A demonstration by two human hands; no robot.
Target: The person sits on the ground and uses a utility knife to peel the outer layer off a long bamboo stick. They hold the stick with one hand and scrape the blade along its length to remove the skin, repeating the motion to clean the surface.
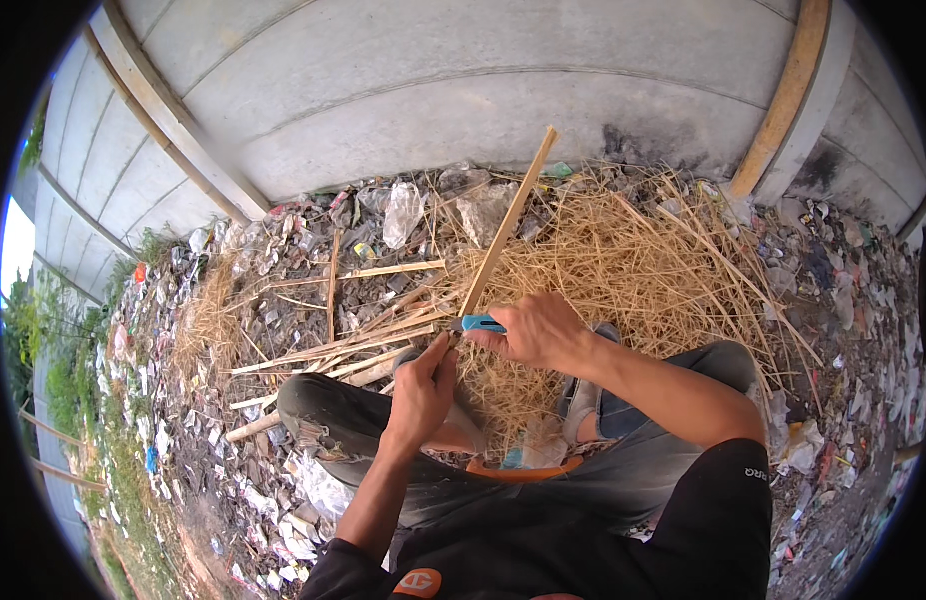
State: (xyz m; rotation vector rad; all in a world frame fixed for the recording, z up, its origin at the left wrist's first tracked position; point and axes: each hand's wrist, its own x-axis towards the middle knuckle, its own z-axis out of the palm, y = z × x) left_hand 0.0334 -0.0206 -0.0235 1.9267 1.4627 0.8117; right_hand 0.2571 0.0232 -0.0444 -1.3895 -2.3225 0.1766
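Observation:
My right hand [545,332] is closed round a blue utility knife [480,323], its tip pointing left toward my other hand. A long, pale bamboo strip [511,222] slants from my hands up toward the wall. My left hand [420,397] is closed with finger and thumb at the knife's tip, apparently pinching the strip's lower end. That end is mostly hidden by the fingers and the knife. Under both hands lies a heap of thin straw-coloured bamboo shavings [623,255].
Several split bamboo strips [333,352] lie left of my knees. A grey concrete panel wall [463,110] with upright posts [788,95] rises ahead. Plastic litter [403,215] covers the ground. Between my feet is an orange curved thing [523,472]. Green plants [73,390] grow far left.

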